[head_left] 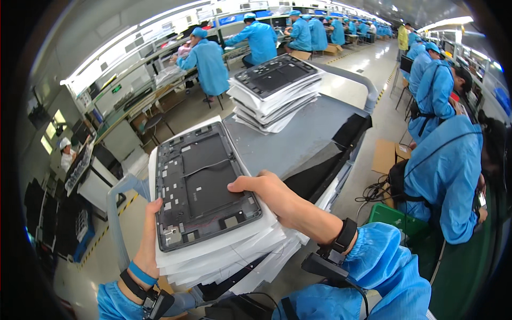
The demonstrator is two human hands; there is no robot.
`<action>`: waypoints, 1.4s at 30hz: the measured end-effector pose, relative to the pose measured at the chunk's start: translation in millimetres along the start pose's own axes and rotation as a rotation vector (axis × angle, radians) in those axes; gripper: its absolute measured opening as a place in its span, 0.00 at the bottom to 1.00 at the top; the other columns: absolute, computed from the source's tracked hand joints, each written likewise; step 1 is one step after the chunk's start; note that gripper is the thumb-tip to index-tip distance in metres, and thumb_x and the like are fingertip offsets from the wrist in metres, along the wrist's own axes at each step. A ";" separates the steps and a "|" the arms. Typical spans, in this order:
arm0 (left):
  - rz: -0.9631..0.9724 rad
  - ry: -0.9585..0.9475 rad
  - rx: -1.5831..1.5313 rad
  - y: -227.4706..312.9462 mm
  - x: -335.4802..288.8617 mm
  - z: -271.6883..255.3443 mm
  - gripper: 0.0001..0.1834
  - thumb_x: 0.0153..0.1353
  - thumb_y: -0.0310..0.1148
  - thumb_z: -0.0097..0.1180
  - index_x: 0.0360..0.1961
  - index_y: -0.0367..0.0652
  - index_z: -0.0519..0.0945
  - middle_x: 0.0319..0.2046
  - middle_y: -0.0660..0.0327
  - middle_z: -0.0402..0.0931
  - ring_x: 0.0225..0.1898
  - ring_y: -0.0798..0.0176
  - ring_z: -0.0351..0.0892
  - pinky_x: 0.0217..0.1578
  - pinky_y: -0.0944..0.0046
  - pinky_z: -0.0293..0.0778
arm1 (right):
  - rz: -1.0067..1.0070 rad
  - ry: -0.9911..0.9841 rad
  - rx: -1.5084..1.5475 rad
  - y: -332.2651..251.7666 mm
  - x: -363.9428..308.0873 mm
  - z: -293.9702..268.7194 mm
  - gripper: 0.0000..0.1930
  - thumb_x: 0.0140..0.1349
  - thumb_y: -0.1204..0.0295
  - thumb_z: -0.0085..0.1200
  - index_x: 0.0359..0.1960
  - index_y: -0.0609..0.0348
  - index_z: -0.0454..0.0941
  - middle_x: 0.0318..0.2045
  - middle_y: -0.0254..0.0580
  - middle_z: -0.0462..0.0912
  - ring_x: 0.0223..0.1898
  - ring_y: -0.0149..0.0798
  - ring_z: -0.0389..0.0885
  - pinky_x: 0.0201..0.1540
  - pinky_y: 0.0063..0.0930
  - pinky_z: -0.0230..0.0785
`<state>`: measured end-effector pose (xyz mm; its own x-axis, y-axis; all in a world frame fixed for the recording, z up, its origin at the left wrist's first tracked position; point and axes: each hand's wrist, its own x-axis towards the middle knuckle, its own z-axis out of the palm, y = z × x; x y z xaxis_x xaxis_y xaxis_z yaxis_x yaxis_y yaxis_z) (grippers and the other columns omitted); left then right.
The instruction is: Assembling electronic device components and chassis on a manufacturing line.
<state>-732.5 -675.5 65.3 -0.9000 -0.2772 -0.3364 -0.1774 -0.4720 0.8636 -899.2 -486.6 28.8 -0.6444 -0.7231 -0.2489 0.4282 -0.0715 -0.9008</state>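
A black tablet back cover [205, 181], its inner side up, lies on top of a stack of white sheets [224, 250] close in front of me. A thin cable runs across its middle, and small light patches line its left part. My right hand [269, 194] grips the right edge, thumb lying on the cover and the other fingers hidden at the side. At the left edge, my left hand [149, 226] holds on with its thumb tip up against the rim; its other fingers are hidden by the stack.
Both stacks rest on a grey cart [288, 144] with a curved handle [120, 197]. The farther stack [274, 85] also carries a black cover. A black sheet [325, 160] lies along the right edge. A co-worker [442, 176] sits at right beside a green bin [394, 221].
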 end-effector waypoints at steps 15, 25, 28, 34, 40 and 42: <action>-0.146 -0.258 0.076 -162.7 -95.9 63.9 0.29 0.63 0.47 0.61 0.56 0.35 0.75 0.47 0.56 0.79 0.49 0.60 0.81 0.48 0.59 0.80 | 0.001 0.467 -0.169 47.6 -275.9 -76.1 0.40 0.46 0.56 0.70 0.56 0.71 0.70 0.44 0.53 0.77 0.47 0.43 0.77 0.51 0.33 0.69; -0.623 -1.021 0.111 -292.2 -124.7 249.4 0.38 0.64 0.44 0.62 0.66 0.32 0.62 0.57 0.54 0.72 0.58 0.60 0.74 0.59 0.57 0.73 | -0.125 1.109 0.095 75.0 -499.6 -92.9 0.40 0.49 0.64 0.55 0.67 0.70 0.66 0.55 0.51 0.77 0.55 0.42 0.77 0.61 0.30 0.67; -0.656 -1.083 -0.040 -324.4 -152.4 297.2 0.31 0.64 0.37 0.63 0.62 0.32 0.67 0.54 0.56 0.73 0.54 0.64 0.74 0.56 0.62 0.72 | -0.025 1.231 0.051 68.5 -558.7 -117.9 0.40 0.47 0.69 0.57 0.67 0.70 0.66 0.60 0.51 0.75 0.57 0.40 0.75 0.64 0.28 0.63; -0.584 -1.013 -0.173 -404.5 -213.3 344.8 0.26 0.66 0.33 0.63 0.62 0.35 0.71 0.55 0.61 0.76 0.52 0.67 0.77 0.56 0.62 0.75 | 0.070 1.159 -0.167 43.6 -629.9 -163.4 0.39 0.41 0.71 0.65 0.62 0.69 0.73 0.55 0.46 0.80 0.54 0.38 0.78 0.59 0.26 0.68; -0.467 -0.902 -0.374 -451.7 -260.0 386.3 0.39 0.61 0.37 0.69 0.66 0.32 0.62 0.58 0.54 0.69 0.58 0.61 0.71 0.58 0.61 0.71 | -0.040 1.135 -0.046 58.6 -647.7 -239.2 0.34 0.28 0.78 0.64 0.48 0.70 0.78 0.37 0.45 0.85 0.39 0.40 0.84 0.49 0.29 0.76; -0.427 -0.797 -0.416 -446.3 -264.2 387.0 0.35 0.60 0.36 0.68 0.64 0.34 0.67 0.55 0.56 0.73 0.55 0.60 0.74 0.55 0.59 0.76 | 0.016 1.054 -0.026 52.7 -636.6 -262.5 0.35 0.27 0.79 0.63 0.48 0.70 0.78 0.38 0.47 0.85 0.39 0.42 0.85 0.49 0.31 0.77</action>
<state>-569.6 -67.7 -85.9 -0.8246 0.5557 -0.1063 -0.5326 -0.6990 0.4772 -632.7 150.4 46.4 -0.8688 0.2405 -0.4328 0.4357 -0.0437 -0.8990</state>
